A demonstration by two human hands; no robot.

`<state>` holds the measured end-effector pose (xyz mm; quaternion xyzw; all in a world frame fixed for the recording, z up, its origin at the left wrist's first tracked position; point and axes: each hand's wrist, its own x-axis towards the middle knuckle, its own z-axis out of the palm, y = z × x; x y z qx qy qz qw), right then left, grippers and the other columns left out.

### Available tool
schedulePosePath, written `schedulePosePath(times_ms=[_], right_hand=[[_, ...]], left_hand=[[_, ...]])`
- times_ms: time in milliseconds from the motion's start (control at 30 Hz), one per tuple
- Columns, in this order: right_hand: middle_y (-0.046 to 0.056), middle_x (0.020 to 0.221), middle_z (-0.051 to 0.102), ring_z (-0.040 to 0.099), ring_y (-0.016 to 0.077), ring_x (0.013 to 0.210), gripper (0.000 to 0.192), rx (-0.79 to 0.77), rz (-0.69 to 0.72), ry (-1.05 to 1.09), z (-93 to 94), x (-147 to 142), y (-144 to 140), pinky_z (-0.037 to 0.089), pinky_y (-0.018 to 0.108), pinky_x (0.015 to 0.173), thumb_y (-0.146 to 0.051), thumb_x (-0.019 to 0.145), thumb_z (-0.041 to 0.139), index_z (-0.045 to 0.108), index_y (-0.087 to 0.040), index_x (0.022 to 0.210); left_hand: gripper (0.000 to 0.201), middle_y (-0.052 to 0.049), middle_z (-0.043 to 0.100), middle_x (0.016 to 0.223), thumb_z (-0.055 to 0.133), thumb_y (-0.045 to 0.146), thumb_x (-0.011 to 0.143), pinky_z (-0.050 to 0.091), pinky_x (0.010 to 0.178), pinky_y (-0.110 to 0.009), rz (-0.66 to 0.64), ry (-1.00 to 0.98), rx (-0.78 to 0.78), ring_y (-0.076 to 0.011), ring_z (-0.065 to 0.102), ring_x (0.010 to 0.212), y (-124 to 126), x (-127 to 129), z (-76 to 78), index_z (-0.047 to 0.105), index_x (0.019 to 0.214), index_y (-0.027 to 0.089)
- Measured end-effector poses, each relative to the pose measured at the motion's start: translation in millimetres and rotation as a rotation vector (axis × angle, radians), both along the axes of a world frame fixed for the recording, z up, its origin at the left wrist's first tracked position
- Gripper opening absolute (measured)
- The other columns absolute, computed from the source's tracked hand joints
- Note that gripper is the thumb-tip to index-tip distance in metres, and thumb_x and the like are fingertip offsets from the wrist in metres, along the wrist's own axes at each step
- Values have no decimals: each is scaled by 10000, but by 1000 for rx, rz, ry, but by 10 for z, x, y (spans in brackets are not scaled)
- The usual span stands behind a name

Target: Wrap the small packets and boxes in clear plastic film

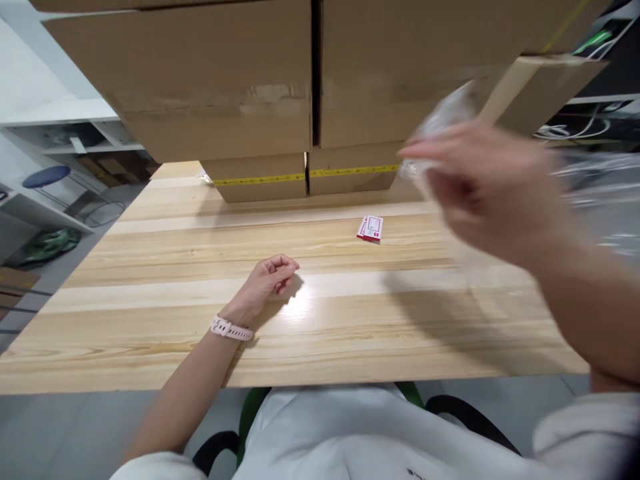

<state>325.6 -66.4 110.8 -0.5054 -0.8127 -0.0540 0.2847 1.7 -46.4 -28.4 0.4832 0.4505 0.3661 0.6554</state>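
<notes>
My left hand (274, 275) rests on the wooden table (165, 320) with its fingers loosely curled and nothing visible in them. A pale watch strap (232, 329) circles that wrist. Raised over the right side of the table, my right hand (493, 187) is smeared by motion. It pinches a clear plastic bag (447, 117), whose top sticks up past the fingers; further down, the plastic is blurred and hard to make out. Between the hands, nearer the back, lie small red-and-white cards or flat packets (371, 227), partly overlapping.
Large cardboard boxes (215, 80) stand stacked at the table's back, with a yellow measuring tape (260, 179) along the lower ones. More clear plastic (610, 200) lies at the right. A blue stool (47, 177) and shelving (60, 120) are at the left.
</notes>
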Motion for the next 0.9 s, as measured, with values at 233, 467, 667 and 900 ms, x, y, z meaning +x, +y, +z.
schedulePosePath(times_ms=[233, 467, 667, 900], right_hand=[[88, 1667, 378, 644, 315, 1283, 567, -518, 432, -205, -1003, -640, 229, 539, 503, 1034, -223, 959, 623, 555, -347, 1508], [33, 1493, 608, 646, 225, 1272, 385, -577, 557, -62, -937, -335, 16, 526, 364, 1020, -406, 1029, 566, 658, -341, 1397], [111, 1117, 741, 670, 292, 1061, 225, -326, 97, -29, -1168, 184, 440, 513, 431, 894, -330, 990, 561, 748, -207, 969], [86, 1101, 677, 603, 306, 1038, 425, -560, -121, 69, -1452, 307, 817, 469, 375, 806, -528, 771, 777, 595, -236, 1020]], left_hand=[[335, 34, 520, 534, 868, 421, 759, 262, 426, -160, -26, 14, -24, -52, 408, 436, -9, 17, -21, 695, 787, 136], [348, 34, 527, 565, 852, 434, 773, 274, 448, -162, -54, 10, -47, -50, 421, 455, -34, 43, -19, 674, 800, 137], [311, 25, 536, 581, 827, 412, 801, 284, 467, -171, -66, 31, -48, -55, 438, 470, -42, 40, -23, 672, 809, 142], [332, 38, 541, 574, 824, 430, 803, 284, 461, -168, -72, 29, -41, -50, 431, 466, -24, 29, -63, 661, 836, 142]])
